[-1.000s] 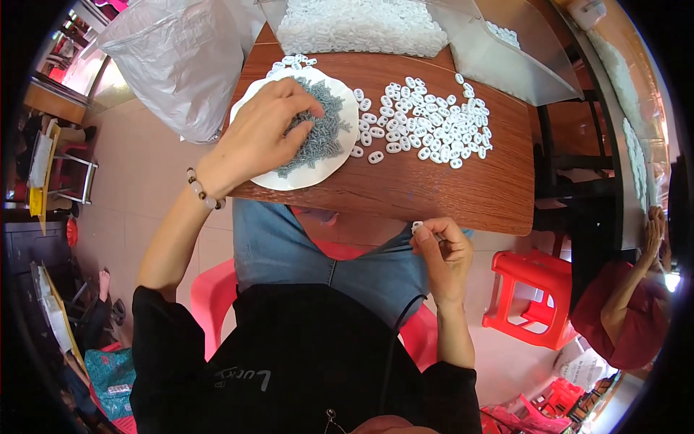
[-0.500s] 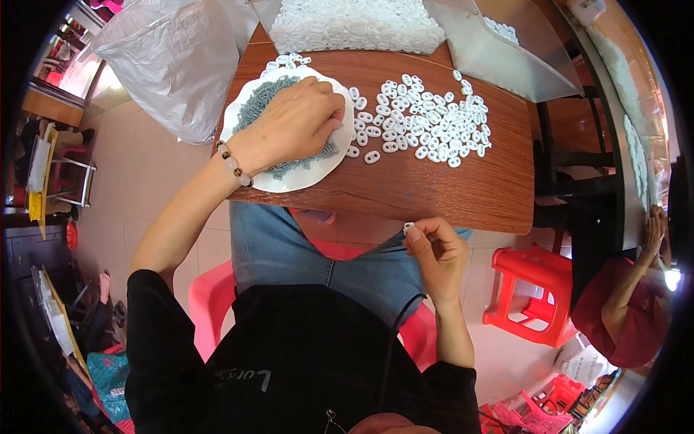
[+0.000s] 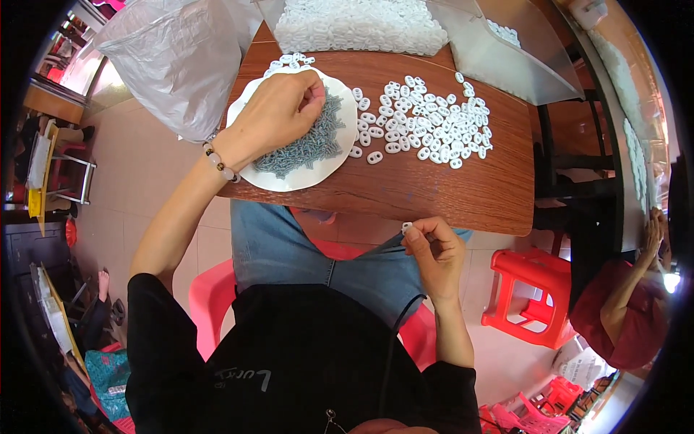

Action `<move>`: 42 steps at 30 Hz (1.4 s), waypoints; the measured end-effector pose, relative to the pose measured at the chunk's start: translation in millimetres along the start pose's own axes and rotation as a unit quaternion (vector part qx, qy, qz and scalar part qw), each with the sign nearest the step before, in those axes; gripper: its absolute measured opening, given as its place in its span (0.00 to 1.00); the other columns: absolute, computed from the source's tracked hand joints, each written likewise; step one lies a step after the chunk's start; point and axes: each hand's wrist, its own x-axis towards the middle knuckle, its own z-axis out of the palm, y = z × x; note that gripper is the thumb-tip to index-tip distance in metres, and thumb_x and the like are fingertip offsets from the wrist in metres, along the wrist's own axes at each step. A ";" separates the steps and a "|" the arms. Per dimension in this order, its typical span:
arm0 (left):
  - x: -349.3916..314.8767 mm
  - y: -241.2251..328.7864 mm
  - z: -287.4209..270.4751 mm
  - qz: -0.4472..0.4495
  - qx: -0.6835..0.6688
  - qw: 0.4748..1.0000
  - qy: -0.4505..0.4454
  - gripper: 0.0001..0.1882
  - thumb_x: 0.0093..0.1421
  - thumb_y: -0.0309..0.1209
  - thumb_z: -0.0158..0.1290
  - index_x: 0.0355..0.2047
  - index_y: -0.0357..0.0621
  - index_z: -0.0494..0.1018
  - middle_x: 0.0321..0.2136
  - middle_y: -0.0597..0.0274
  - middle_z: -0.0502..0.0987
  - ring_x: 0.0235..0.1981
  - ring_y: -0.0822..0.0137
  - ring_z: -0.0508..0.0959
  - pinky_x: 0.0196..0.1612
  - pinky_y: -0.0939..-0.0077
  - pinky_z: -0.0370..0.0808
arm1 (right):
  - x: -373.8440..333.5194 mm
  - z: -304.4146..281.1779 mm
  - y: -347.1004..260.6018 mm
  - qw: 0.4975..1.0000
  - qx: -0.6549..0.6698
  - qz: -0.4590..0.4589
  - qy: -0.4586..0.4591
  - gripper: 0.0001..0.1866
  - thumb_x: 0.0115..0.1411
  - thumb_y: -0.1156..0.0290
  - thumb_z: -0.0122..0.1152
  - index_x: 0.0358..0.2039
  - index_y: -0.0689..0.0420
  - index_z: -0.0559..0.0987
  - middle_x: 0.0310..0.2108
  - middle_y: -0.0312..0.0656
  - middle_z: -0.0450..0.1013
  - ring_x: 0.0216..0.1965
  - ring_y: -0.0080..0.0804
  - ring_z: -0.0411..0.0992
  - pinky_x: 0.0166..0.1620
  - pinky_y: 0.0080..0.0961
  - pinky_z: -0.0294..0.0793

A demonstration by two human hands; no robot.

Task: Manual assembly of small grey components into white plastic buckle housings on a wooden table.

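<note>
My left hand (image 3: 278,112) is over a white wavy-rimmed plate (image 3: 341,158), its thumb and fingertips pinched together; whether anything is between them is hidden. On the plate lies a heap of small grey pieces (image 3: 307,150) that look like coil springs. Just off the table's front edge, my right hand (image 3: 441,259) pinches a small white two-hole oval piece (image 3: 406,227) between thumb and forefinger. Many similar white oval pieces (image 3: 437,126) are scattered on the brown table (image 3: 376,192) to the right of the plate, and a few lie behind it.
A clear bin (image 3: 361,29) heaped with white pieces stands at the table's back, a translucent panel (image 3: 506,69) beside it. A white plastic bag (image 3: 173,61) hangs at the far left. A red stool (image 3: 531,296) stands at right, near another person in a dark red top (image 3: 625,318).
My left hand has shifted left over the plate, uncovering more of the grey pieces. My right hand stays nearly still with the white oval piece.
</note>
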 end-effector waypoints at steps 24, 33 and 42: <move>-1.2 -20.3 -0.5 0.003 0.051 0.999 -0.009 0.06 0.54 0.26 0.56 0.31 0.37 0.75 0.27 0.55 0.75 0.33 0.58 0.74 0.37 0.68 0.70 | 2.2 3.6 6.8 1.000 -0.015 0.022 -0.017 0.04 0.61 0.74 0.58 0.31 0.61 0.77 0.24 0.34 0.73 0.26 0.15 0.69 0.31 0.12 0.69; -5.2 -17.9 0.3 0.022 0.061 0.998 0.008 0.07 0.53 0.29 0.57 0.29 0.37 0.75 0.26 0.53 0.75 0.34 0.55 0.74 0.38 0.64 0.70 | 2.9 3.7 5.3 0.999 -0.005 0.028 -0.015 0.04 0.61 0.74 0.58 0.31 0.61 0.77 0.24 0.33 0.73 0.26 0.15 0.69 0.30 0.12 0.69; -2.7 -14.7 -3.2 0.019 0.074 0.997 0.016 0.07 0.54 0.29 0.56 0.25 0.36 0.75 0.24 0.50 0.76 0.30 0.52 0.76 0.34 0.61 0.70 | 2.5 4.1 7.0 0.999 -0.001 0.038 -0.023 0.05 0.61 0.72 0.59 0.31 0.61 0.77 0.23 0.33 0.73 0.25 0.15 0.69 0.30 0.11 0.68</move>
